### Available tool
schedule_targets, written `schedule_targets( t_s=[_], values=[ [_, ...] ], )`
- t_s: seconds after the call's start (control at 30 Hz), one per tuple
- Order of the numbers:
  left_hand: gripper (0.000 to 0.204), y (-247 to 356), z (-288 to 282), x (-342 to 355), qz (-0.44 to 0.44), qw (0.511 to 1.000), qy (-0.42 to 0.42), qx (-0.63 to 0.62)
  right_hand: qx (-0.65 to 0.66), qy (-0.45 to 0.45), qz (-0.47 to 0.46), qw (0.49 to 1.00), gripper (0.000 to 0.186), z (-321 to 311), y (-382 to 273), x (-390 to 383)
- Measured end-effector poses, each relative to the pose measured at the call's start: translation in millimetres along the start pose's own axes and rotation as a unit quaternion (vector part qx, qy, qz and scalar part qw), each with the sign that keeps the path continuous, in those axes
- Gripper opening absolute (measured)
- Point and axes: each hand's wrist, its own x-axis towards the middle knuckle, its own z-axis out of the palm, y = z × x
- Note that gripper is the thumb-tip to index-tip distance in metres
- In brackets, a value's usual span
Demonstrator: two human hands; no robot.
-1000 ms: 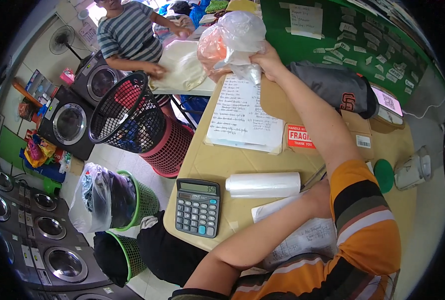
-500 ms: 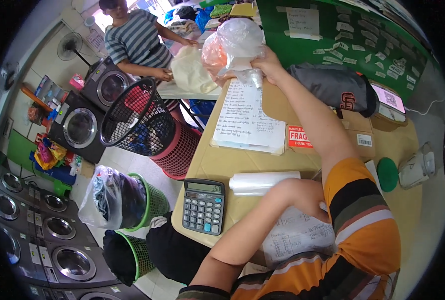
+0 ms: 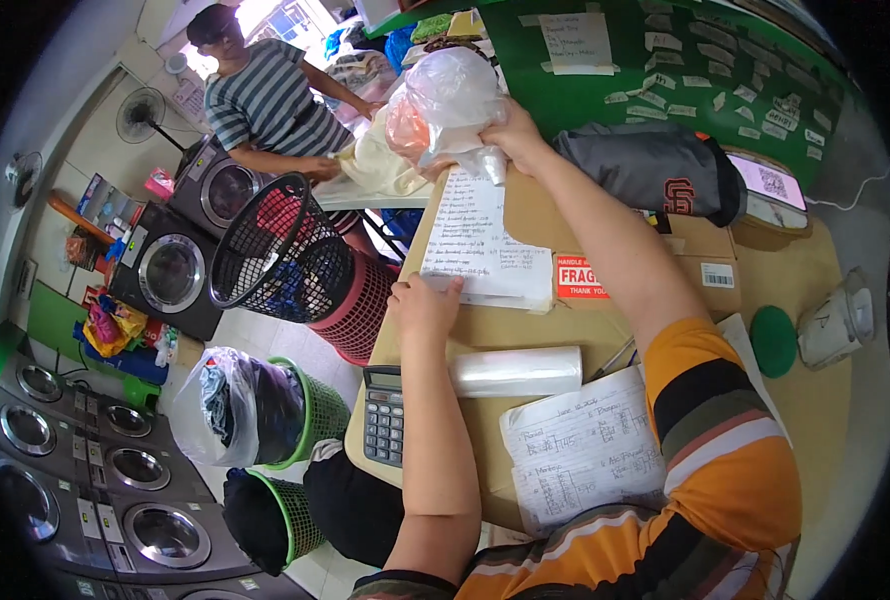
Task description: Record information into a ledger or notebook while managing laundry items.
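Observation:
My right hand (image 3: 505,135) grips a bundle of white and orange plastic bags (image 3: 445,95), with a small white bottle-like shape hanging below it. My left hand (image 3: 423,310) grips the lower left edge of a handwritten list (image 3: 485,270), thumb on the sheet. The list lies on cardboard beside a red-labelled box (image 3: 705,265). Below my left forearm, a calculator (image 3: 383,430) is partly covered. A clear plastic roll (image 3: 515,370) and written papers (image 3: 575,470) lie on the padded tan tabletop (image 3: 815,420), near a pen.
A person in a striped shirt (image 3: 265,110) handles cream cloth (image 3: 365,165) across from me. Laundry baskets (image 3: 300,420) stand left, washing machines (image 3: 170,535) behind them. A grey bag (image 3: 635,170), phone (image 3: 765,185), green lid (image 3: 773,340) and jar (image 3: 830,325) sit right, by a green board.
My left hand has moved from over the papers at my right elbow up and left to the list. The right hand's bag bundle has shifted slightly lower in view.

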Motion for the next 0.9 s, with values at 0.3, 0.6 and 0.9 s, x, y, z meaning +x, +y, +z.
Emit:
schedule_targets(
  t_s=[0.3,0.6,0.9],
  values=[
    [0.085,-0.6,8.0,7.0,-0.025,0.999,0.009,0.021,-0.001,-0.010,-0.010,1.000,0.061,-3.9,1.8,2.8],
    [0.090,-7.2,-1.5,12.2,-0.072,0.996,-0.040,-0.034,0.012,-0.005,-0.007,1.000,0.062,-0.9,-0.1,1.8],
    [0.058,-27.3,1.2,20.8,-0.010,0.984,0.053,-0.168,0.009,-0.009,-0.002,1.000,0.062,1.6,-10.0,-3.5]
  ],
)
